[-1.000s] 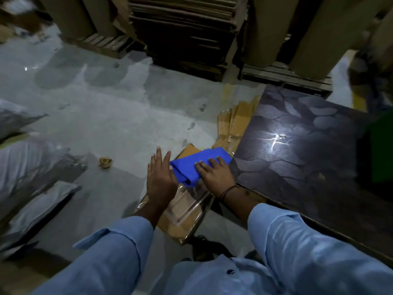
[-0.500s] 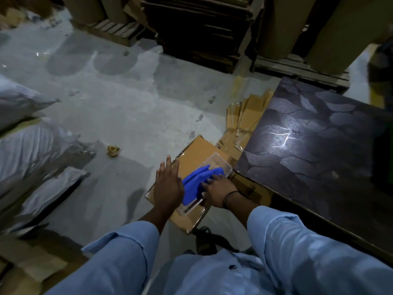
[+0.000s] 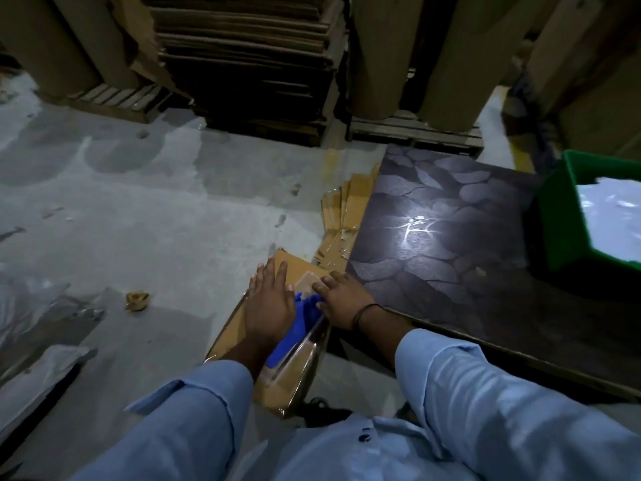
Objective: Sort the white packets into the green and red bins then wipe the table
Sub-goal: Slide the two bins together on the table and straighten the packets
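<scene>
A blue cloth [image 3: 295, 328] lies in a clear plastic tray [image 3: 305, 338] on top of a brown cardboard box [image 3: 295, 380] left of the dark patterned table [image 3: 451, 265]. My left hand [image 3: 272, 300] lies flat over the cloth and box with straight fingers. My right hand [image 3: 341, 298] rests on the cloth's right side, fingers spread. At the table's right edge stands the green bin [image 3: 569, 216] with white packets [image 3: 610, 216] inside. The red bin is out of view.
Flattened cardboard sheets [image 3: 347, 216] lie between the box and the table. Grey plastic bags [image 3: 38, 341] are piled on the floor at left. A crumpled scrap [image 3: 137, 300] lies on the concrete floor. Pallets with cardboard rolls [image 3: 378, 53] stand behind.
The cloth went from the box top into the clear tray. Both hands have drawn closer over it. The view has swung right, bringing the green bin in.
</scene>
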`<state>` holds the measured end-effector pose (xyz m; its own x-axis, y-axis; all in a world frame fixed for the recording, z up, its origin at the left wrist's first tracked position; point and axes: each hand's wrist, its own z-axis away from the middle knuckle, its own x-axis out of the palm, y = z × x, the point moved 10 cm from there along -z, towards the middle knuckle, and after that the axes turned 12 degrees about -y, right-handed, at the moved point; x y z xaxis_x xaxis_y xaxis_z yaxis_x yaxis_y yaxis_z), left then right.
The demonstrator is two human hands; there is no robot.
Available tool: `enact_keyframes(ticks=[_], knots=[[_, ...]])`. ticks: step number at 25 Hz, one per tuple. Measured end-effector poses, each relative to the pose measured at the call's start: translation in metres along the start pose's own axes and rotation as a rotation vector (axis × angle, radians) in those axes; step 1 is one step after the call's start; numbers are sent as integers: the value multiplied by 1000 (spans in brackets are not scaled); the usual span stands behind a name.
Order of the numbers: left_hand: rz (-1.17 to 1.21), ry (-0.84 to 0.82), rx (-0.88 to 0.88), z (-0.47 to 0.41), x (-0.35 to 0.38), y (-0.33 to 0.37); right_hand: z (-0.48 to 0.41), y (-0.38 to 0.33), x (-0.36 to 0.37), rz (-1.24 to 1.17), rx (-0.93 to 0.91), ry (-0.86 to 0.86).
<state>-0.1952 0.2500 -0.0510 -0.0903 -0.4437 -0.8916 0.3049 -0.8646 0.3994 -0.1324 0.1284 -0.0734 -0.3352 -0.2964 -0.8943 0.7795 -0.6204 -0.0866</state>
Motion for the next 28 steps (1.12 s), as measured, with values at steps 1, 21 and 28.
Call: enact_keyframes(ticks=[1, 21, 28], knots=[[-9, 16, 39, -7, -3, 15, 8, 13, -9, -12, 22, 45], [-190, -111, 656, -78, 63, 387, 271, 357, -44, -165, 689, 463], [-248, -117, 781, -81, 112, 538, 369, 479, -19, -207, 817, 440]])
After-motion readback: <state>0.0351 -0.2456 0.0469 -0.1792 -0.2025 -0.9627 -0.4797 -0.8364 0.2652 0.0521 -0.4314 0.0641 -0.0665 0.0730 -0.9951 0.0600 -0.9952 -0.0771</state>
